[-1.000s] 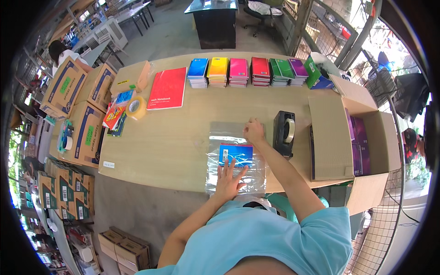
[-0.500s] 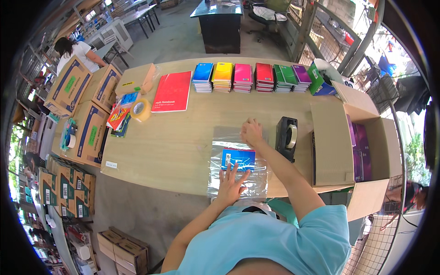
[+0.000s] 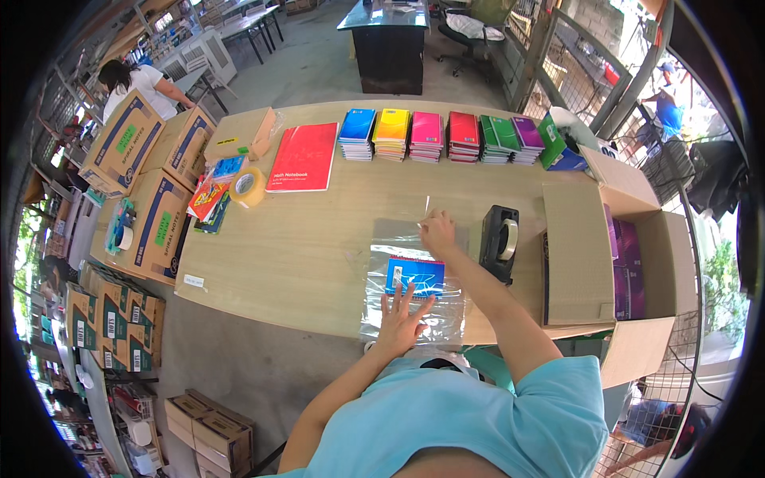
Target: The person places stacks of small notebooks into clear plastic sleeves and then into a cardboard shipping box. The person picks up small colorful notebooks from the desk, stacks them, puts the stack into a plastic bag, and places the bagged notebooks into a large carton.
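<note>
- One long wooden table (image 3: 319, 239) fills the middle of the scene, running left to right.
- Several printed cardboard cartons (image 3: 151, 191) are stacked off its left end, and a person in a white top bends over them at the far left.
- An open cardboard box (image 3: 606, 263) stands at the table's right end, with purple covers showing inside it.
- A row of notebook stacks (image 3: 434, 134) in blue, yellow, pink, red, green and purple lines the far edge.
- A large red notebook (image 3: 304, 156) lies flat just left of that row.
- A clear plastic bag (image 3: 414, 279) lies on the near part of the table, a small blue notebook (image 3: 415, 276) inside it.
- The left hand (image 3: 401, 317) lies flat on the near end of the bag, fingers spread wide, fingertips just at the notebook's near edge.
- The right hand (image 3: 437, 233) rests on the bag's far end, fingers curled; whether it pinches the plastic I cannot tell.
- A black tape dispenser (image 3: 500, 241) stands just right of the bag.
- A roll of tan tape (image 3: 248, 186) sits at the far left, beside small colourful packs.
</note>
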The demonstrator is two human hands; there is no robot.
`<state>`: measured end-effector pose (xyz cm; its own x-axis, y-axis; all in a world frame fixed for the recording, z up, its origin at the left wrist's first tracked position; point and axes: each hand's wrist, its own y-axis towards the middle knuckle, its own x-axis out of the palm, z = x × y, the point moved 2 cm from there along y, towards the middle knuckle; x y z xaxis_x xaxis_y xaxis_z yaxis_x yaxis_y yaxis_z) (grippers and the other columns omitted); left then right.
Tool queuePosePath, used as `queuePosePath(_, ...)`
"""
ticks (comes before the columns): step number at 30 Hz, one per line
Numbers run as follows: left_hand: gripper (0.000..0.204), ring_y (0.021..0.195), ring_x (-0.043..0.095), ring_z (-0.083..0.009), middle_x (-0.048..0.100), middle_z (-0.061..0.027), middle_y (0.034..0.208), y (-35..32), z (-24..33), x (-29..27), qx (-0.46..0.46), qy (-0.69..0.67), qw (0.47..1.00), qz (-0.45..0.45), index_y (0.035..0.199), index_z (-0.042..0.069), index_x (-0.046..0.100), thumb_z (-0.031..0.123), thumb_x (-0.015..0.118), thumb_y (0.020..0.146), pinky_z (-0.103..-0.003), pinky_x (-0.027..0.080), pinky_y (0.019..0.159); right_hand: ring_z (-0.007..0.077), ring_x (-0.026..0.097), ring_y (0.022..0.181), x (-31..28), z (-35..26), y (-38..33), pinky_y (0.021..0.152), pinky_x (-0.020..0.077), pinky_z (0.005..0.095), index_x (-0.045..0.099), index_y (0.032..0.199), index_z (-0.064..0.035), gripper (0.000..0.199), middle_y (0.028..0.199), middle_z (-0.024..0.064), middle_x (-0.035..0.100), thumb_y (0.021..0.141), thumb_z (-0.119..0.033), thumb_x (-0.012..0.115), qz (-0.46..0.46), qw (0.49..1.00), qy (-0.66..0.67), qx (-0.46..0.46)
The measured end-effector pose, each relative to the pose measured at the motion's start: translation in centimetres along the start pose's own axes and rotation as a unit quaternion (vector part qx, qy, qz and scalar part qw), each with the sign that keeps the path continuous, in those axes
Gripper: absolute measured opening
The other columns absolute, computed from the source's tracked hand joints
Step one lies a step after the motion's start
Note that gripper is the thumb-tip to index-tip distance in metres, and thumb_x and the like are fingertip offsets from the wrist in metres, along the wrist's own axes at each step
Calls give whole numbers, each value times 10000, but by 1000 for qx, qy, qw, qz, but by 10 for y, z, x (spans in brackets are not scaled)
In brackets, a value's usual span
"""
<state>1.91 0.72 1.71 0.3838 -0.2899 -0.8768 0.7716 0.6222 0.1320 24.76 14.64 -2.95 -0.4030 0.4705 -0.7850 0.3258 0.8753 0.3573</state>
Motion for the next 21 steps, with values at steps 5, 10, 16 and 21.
queuePosePath(5, 803, 1442, 215, -478, 231, -195, 1577, 6, 4, 0, 12, -7, 1000, -2, 1497, 348, 389, 241, 769, 798, -734, 193, 1073, 261, 550, 1007, 3, 16, 4, 836, 418, 480, 674, 774, -103, 24, 963, 41, 605, 757, -106, 656, 6, 998, -42, -52)
queuePosePath(10, 790, 1443, 221, -465, 237, -186, 1576, 0, 1, -1, -3, -1, 1000, 2, 1492, 347, 398, 248, 766, 801, -745, 179, 1069, 272, 570, 961, -20, -5, 3, 811, 416, 453, 634, 742, -100, 18, 927, 46, 615, 753, -97, 648, 21, 989, -20, -144)
queuePosePath(16, 755, 1431, 251, -449, 260, -173, 1563, 3, 2, -1, -10, 19, 1000, -4, 1465, 365, 431, 289, 770, 795, -796, 155, 1031, 299, 634, 863, -43, -13, 8, 786, 436, 467, 629, 789, -106, 18, 893, 69, 648, 781, -108, 644, -46, 993, -13, -106)
queuePosePath(21, 739, 1419, 273, -444, 275, -166, 1552, 5, 2, -1, -17, 27, 999, 16, 1440, 392, 457, 313, 781, 780, -813, 160, 1012, 357, 645, 828, -37, -2, 20, 769, 481, 480, 661, 821, -86, 77, 819, 135, 671, 791, -148, 627, -147, 987, 5, -72)
